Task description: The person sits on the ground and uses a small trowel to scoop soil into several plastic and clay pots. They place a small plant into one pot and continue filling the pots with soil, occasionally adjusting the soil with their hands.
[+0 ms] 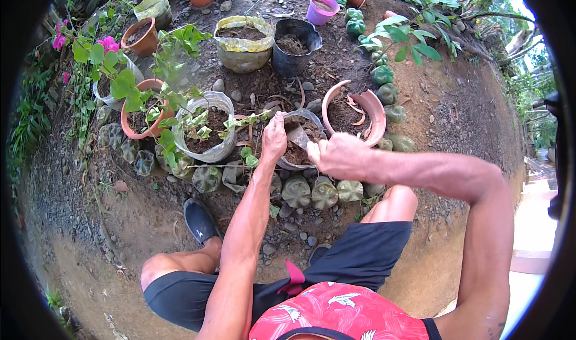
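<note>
My left hand (274,137) grips the upper left rim of a translucent plastic pot (318,120) that holds brown soil. Over the same pot, my right hand (339,156) is closed on a flat grey blade-like tool (299,137), whose tip reaches the soil; its handle is hidden in my fist. A broken terracotta pot (375,115) with soil and loose shards stands just beyond my right hand. To the left of my left hand is a whitish plastic pot (227,137) with a leafy, partly wilted plant (202,126).
Upturned plastic bottles (297,192) edge the bed in front of my knees, and green ones (382,75) line its right side. Behind stand a black pot (294,65), a yellow-rimmed pot (243,61) and a purple pot (322,9). A terracotta pot (126,119) and pink-flowered branches are at left.
</note>
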`<action>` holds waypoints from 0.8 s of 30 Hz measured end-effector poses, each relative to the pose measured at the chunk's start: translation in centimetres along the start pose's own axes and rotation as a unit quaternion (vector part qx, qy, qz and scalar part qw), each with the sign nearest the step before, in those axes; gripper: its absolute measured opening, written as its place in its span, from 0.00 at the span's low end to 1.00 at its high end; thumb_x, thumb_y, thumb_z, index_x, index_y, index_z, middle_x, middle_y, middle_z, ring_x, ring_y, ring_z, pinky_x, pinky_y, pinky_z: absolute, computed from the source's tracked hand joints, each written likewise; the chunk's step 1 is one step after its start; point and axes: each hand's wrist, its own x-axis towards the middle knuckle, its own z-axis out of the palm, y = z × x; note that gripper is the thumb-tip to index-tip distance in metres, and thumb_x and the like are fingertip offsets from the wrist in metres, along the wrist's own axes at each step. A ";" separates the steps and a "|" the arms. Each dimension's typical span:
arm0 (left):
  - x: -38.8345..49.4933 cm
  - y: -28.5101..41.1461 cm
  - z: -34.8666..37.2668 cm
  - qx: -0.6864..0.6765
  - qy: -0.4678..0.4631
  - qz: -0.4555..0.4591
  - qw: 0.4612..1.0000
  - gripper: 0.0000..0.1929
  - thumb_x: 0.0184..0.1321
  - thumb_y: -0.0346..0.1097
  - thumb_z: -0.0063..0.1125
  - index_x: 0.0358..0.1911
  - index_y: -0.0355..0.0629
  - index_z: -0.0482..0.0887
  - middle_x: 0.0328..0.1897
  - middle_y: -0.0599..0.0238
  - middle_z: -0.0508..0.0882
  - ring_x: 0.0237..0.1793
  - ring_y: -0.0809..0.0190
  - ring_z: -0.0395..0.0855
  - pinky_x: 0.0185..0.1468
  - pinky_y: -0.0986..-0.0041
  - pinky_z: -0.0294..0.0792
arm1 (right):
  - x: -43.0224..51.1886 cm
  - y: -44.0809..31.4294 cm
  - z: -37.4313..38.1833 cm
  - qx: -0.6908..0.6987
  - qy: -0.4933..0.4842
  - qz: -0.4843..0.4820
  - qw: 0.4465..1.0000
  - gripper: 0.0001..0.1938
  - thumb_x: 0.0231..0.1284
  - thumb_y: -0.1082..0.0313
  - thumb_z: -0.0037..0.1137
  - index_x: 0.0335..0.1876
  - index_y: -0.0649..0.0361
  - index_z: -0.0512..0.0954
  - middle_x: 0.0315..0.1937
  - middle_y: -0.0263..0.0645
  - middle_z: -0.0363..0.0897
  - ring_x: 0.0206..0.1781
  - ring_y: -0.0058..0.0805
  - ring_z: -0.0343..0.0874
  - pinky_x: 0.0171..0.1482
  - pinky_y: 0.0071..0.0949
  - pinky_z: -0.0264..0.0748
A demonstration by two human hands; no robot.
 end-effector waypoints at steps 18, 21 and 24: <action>0.4 -0.8 -1.0 -0.059 -0.110 -0.002 0.992 0.29 0.92 0.53 0.37 0.72 0.37 0.84 0.73 0.55 0.86 0.75 0.57 0.79 0.82 0.66 0.63 | 0.1 6.0 2.9 0.468 -0.054 0.304 0.828 0.19 0.69 0.57 0.63 0.48 0.69 0.87 0.42 0.61 0.92 0.48 0.53 0.95 0.56 0.49 0.87; 0.3 -0.7 -0.9 -0.048 -0.114 0.009 0.992 0.30 0.92 0.55 0.36 0.70 0.36 0.84 0.68 0.47 0.89 0.71 0.51 0.84 0.78 0.62 0.70 | -1.9 3.4 3.9 0.332 -0.081 0.243 0.908 0.17 0.68 0.65 0.60 0.56 0.69 0.81 0.36 0.61 0.91 0.43 0.59 0.94 0.51 0.58 0.89; 0.1 -0.7 -0.9 -0.034 -0.095 0.016 0.995 0.31 0.91 0.58 0.38 0.70 0.38 0.86 0.66 0.47 0.90 0.69 0.50 0.86 0.76 0.61 0.71 | -2.8 1.1 2.5 0.186 -0.020 0.121 0.975 0.19 0.62 0.68 0.64 0.56 0.70 0.79 0.31 0.52 0.90 0.34 0.52 0.93 0.36 0.49 0.89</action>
